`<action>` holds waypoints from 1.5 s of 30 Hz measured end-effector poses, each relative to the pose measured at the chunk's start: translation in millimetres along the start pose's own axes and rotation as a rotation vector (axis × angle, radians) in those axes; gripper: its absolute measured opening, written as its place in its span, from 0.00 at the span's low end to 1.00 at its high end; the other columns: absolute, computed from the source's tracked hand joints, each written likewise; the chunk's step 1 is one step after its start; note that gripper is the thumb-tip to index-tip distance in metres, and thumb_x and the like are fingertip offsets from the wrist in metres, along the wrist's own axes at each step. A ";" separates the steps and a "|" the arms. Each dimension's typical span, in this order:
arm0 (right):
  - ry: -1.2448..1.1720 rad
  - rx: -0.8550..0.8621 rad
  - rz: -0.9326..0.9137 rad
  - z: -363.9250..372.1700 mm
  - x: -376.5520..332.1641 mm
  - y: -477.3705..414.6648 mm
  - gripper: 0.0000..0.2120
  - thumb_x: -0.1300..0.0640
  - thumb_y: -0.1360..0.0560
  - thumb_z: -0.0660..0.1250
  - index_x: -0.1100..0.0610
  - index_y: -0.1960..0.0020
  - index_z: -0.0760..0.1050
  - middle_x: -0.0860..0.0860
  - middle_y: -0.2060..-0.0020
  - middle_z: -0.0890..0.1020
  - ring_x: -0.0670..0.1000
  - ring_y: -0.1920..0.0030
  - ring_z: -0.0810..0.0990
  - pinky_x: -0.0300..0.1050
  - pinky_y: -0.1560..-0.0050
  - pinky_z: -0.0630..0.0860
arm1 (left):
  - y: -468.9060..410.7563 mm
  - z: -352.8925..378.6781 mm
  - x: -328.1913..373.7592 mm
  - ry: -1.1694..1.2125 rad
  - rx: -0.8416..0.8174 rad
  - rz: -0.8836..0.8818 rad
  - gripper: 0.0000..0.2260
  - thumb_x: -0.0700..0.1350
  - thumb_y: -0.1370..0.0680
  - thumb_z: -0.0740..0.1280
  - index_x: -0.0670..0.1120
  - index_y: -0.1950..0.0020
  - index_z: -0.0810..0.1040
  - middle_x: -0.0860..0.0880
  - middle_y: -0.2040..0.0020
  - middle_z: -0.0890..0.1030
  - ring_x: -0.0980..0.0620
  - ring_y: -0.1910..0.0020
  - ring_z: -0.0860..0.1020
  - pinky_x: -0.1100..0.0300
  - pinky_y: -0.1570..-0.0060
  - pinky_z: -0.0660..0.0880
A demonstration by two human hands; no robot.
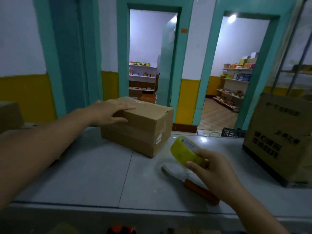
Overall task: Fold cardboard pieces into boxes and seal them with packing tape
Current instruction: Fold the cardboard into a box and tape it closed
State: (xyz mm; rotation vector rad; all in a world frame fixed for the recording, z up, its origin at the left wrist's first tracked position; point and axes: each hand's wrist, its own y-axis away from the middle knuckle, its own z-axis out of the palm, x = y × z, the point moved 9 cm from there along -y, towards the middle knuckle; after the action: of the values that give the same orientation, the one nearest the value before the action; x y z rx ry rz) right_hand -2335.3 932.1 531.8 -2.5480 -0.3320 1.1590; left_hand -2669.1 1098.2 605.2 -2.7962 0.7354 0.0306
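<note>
Cardboard box point(138, 125) sits closed, flaps down, toward the far middle of the grey desk point(84, 174), one corner turned to the wearer. In the head view, the left hand point(109, 114) lies across its near left top edge. The fingers point(125, 109) are spread and nearly straight on the lid with the thumb down the side wall, so the hand presses rather than grips. The right hand point(207, 168) hovers low over the desk just right of the box, its fingers point(192, 165) curled round a yellow tape roll point(184, 149). Under that hand lies a knife point(185, 179) with an orange handle, blade pointing left. A larger printed carton point(280, 137) stands at the desk's right end, well apart from the small box.

Judging by this, folding is done and the sealing step is in hand. Whether tape already covers the top seam is too blurred to tell. The next move likely calls for bringing the roll to the box, finding its free end, and laying it along the seam while the left hand holds the flaps flat.
</note>
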 end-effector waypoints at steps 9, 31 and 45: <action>-0.073 0.060 -0.005 -1.8 -3.5 4.7 0.05 0.47 0.23 0.73 0.48 0.53 0.83 0.46 0.59 0.85 0.47 0.56 0.84 0.56 0.50 0.82 | -5.4 -22.2 26.7 -0.230 0.137 -0.051 0.24 0.65 0.15 0.47 0.65 0.21 0.67 0.51 0.34 0.77 0.51 0.38 0.74 0.48 0.40 0.75; -0.245 0.039 0.018 21.8 -9.3 25.2 0.18 0.35 0.31 0.71 0.48 0.51 0.82 0.50 0.61 0.83 0.54 0.58 0.84 0.65 0.56 0.81 | 29.6 -27.9 116.8 0.456 0.428 0.025 0.14 0.55 0.16 0.66 0.52 0.34 0.80 0.55 0.34 0.79 0.58 0.35 0.75 0.49 0.33 0.75; -0.504 -0.094 0.182 51.6 -17.8 7.4 0.13 0.46 0.21 0.66 0.53 0.43 0.80 0.50 0.63 0.84 0.47 0.64 0.82 0.37 0.64 0.75 | 7.5 46.0 169.1 1.131 0.051 0.226 0.20 0.33 0.20 0.70 0.45 0.28 0.77 0.48 0.35 0.82 0.49 0.35 0.82 0.48 0.41 0.83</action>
State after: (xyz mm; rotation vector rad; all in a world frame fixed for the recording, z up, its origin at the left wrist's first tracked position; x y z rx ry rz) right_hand -2385.5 929.2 509.3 -2.3674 -0.2760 1.8969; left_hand -2523.3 1021.7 544.8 -2.4630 1.2033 -1.5689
